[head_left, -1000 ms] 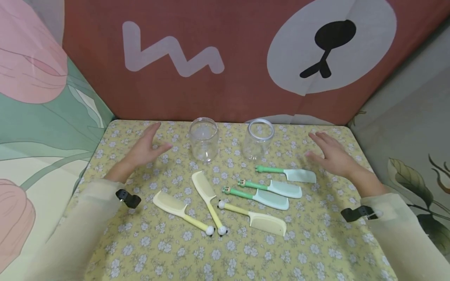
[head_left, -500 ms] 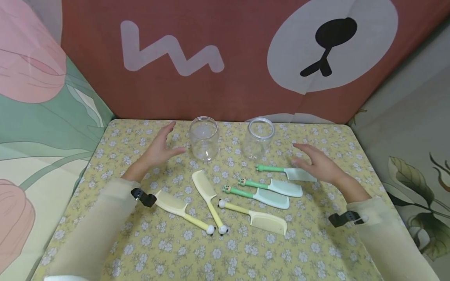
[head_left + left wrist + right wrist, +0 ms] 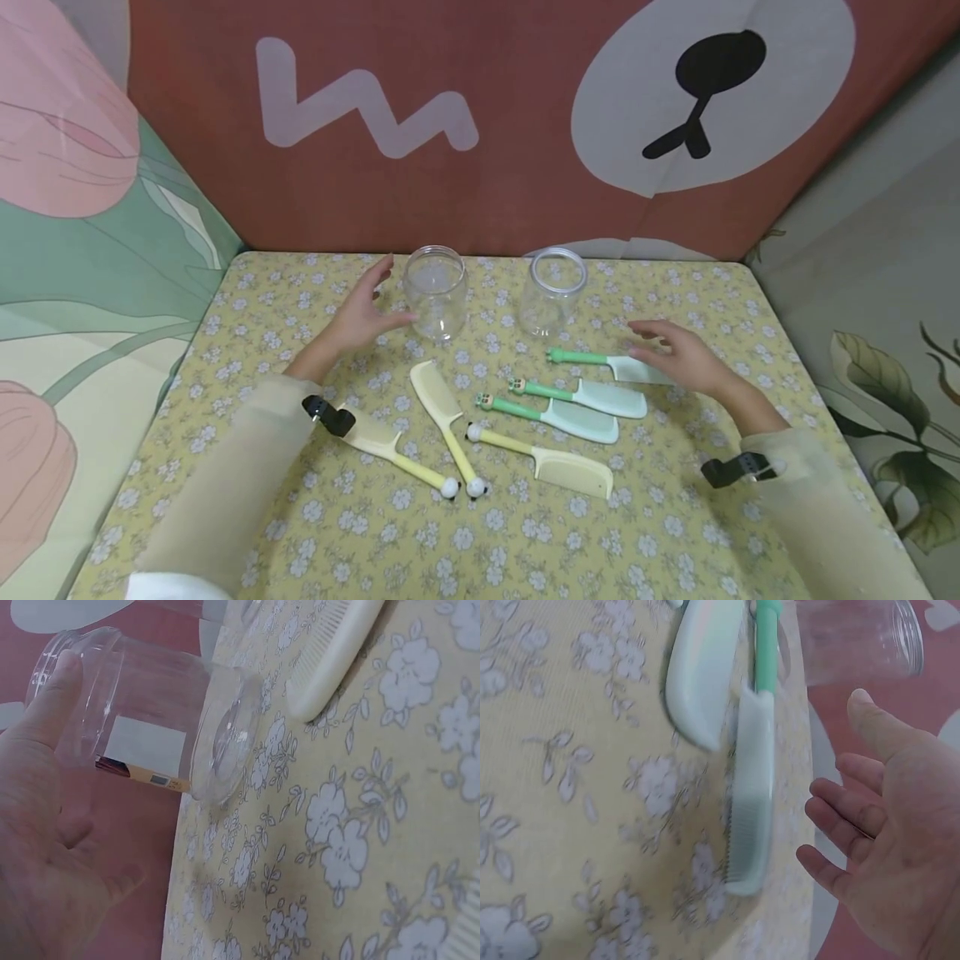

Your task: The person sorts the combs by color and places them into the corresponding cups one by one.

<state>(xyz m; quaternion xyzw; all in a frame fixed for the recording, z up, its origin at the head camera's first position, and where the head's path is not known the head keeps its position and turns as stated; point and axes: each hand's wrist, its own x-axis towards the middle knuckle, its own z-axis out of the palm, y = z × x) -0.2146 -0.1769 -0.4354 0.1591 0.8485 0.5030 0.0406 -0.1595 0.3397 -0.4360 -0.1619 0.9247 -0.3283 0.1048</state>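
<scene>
My left hand (image 3: 358,321) is spread beside the left clear jar (image 3: 437,296), its thumb right at the jar's side. In the left wrist view the jar (image 3: 150,712) shows a label, and the thumb overlaps it near the rim. My right hand (image 3: 686,358) hovers with relaxed fingers over the blade end of the farthest green-handled comb (image 3: 577,357), holding nothing. That comb (image 3: 751,795) lies below the fingers in the right wrist view. A second clear jar (image 3: 551,296) stands upright to the right of the first.
Two more green-handled combs, one in the middle (image 3: 611,400) and one nearer (image 3: 577,421), lie on the flowered tablecloth (image 3: 480,550). Three yellow combs lie nearer: a left one (image 3: 420,472), a slanted one (image 3: 435,396) and a right one (image 3: 573,472). A red patterned backdrop (image 3: 360,200) stands behind.
My left hand has moved right, up to the left jar. The right hand has come left and slightly nearer, over the farthest green comb. Jars and combs stay in place.
</scene>
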